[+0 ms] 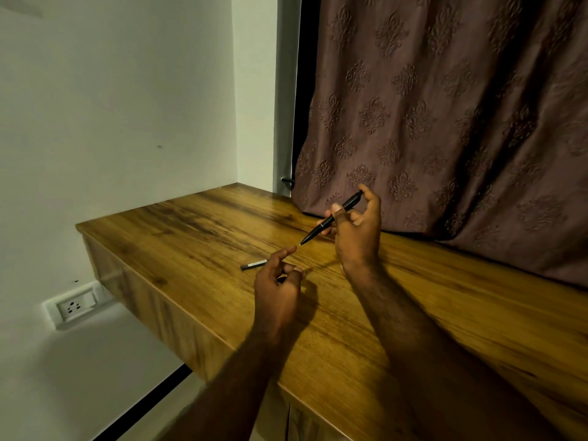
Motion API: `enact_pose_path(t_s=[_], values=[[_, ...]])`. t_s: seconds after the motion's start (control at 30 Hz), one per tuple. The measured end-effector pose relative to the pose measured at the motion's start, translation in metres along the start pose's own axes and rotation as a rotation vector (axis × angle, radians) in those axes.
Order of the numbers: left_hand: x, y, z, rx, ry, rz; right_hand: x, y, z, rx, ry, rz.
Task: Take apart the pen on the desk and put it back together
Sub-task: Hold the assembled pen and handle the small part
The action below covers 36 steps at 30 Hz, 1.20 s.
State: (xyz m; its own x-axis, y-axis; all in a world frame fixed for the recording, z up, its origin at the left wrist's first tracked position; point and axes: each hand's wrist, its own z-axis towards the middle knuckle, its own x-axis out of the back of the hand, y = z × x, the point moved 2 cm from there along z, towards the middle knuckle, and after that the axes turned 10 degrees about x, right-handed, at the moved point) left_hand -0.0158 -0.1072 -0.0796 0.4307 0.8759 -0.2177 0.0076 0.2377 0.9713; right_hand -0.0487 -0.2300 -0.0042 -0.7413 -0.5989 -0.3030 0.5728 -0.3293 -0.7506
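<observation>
Right hand (356,237) grips the pen (331,219); left hand (276,288) hovers loosely curled, seemingly empty; the loose piece (253,265) beside it awaits refitting.

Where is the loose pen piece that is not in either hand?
Start at the wooden desk below the brown curtain. Just left of the left hand, a short dark stick with a pale band lies flat on the wood. Unlike the long black pen held up in the right hand, it is stubby and rests on the desk.
</observation>
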Motion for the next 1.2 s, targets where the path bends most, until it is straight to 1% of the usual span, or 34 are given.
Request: enact_pose_path(t_s=[0.23,0.47,0.8,1.1,1.2], values=[[0.0018,0.0011,-0.0026,-0.002,-0.015,0.001,-0.0037,0.0006,0.0001,-0.011,-0.042,-0.001],[0.0021,0.0034,-0.0025,-0.006,-0.029,-0.008,-0.0046,-0.0007,0.0011,-0.014,-0.001,0.018],[0.0006,0.0038,-0.0042,-0.017,-0.017,-0.001,-0.0078,-0.0030,-0.0022,0.021,-0.072,-0.055],[0.0012,0.0056,-0.0062,-0.032,-0.007,0.024,-0.0051,-0.0036,0.0007,0.064,-0.030,-0.094],[0.0020,0.0065,-0.0080,-0.007,-0.034,0.014,-0.0057,-0.0046,0.0006,0.061,-0.031,-0.082]])
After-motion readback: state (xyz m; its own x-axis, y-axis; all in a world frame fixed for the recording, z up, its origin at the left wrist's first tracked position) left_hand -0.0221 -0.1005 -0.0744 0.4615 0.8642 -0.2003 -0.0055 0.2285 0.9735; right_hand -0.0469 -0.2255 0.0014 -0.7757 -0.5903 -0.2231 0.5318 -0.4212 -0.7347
